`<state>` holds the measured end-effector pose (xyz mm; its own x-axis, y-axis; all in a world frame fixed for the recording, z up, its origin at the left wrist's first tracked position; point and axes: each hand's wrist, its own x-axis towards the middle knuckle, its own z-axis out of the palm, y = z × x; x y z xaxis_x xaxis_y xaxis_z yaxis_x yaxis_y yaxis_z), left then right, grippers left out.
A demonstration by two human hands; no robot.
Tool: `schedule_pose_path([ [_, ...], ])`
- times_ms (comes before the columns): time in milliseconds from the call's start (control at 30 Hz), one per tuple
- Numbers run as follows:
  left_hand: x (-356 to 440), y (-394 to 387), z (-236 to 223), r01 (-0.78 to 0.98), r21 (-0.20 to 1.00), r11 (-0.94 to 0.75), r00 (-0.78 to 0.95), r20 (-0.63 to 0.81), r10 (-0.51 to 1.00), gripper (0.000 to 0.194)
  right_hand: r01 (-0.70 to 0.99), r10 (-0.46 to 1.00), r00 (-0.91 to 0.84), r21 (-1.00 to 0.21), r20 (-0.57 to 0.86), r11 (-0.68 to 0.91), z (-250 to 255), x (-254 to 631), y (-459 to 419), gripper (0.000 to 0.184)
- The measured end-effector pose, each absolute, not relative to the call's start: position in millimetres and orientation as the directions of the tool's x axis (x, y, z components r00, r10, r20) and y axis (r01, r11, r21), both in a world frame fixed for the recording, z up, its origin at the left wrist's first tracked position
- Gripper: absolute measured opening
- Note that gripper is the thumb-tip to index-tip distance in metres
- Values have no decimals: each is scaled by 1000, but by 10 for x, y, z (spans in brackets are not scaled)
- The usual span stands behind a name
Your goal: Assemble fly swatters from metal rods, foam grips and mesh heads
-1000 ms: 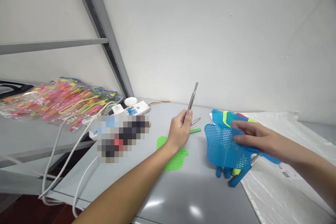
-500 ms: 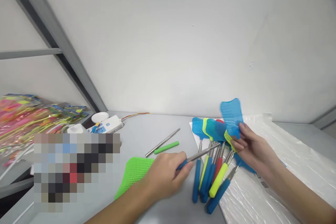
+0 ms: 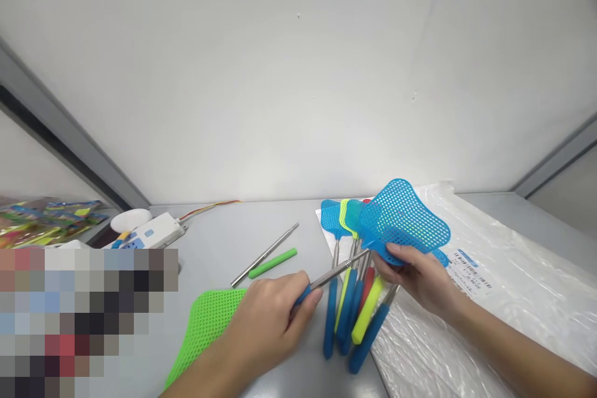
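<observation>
My left hand (image 3: 270,323) is shut on the blue grip of a telescopic fly swatter handle (image 3: 333,275), whose steel shaft reaches the neck of a blue mesh swatter head (image 3: 403,217). My right hand (image 3: 415,277) grips that head from below. Beneath my left hand lies a green mesh swatter head (image 3: 205,323). A bundle of fly swatters (image 3: 349,317) with blue, yellow and red grips lies fanned out between my hands. Farther back lie a loose steel rod (image 3: 265,255) and a green grip (image 3: 273,263).
A clear plastic sheet (image 3: 466,317) with a printed label covers the right of the grey table (image 3: 209,217). A white power strip (image 3: 144,230) and a round white object (image 3: 130,219) stand at the back left, near colourful packaged goods (image 3: 46,224). A blurred patch (image 3: 88,323) hides the lower left.
The blue mesh head has swung from upright to a flatter pose in my right hand. My left hand still holds the blue grip. The view has turned right, shifting everything left.
</observation>
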<state>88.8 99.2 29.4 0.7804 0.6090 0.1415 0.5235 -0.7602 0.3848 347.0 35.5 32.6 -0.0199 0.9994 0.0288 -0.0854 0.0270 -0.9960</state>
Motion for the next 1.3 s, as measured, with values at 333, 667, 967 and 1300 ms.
schedule_pose_path([
  [333, 883, 1046, 268, 535, 350, -769, 775, 160, 612, 31, 20, 995, 26, -995, 99, 98, 332, 3467, 351, 51],
  [667, 884, 1055, 287, 523, 322, -789, 782, 187, 595, 31, 102, 997, 23, -992, 74, 71, 315, 3476, 320, 51],
  [967, 863, 992, 310, 536, 390, -749, 793, 71, 604, 32, 155, 995, -40, -983, 92, 97, 357, 3486, 315, 52],
  [1300, 941, 902, 385, 600, 284, -748, 776, 20, 631, 33, 114, 984, -179, -993, -2, 19, 412, 3424, 240, 53],
])
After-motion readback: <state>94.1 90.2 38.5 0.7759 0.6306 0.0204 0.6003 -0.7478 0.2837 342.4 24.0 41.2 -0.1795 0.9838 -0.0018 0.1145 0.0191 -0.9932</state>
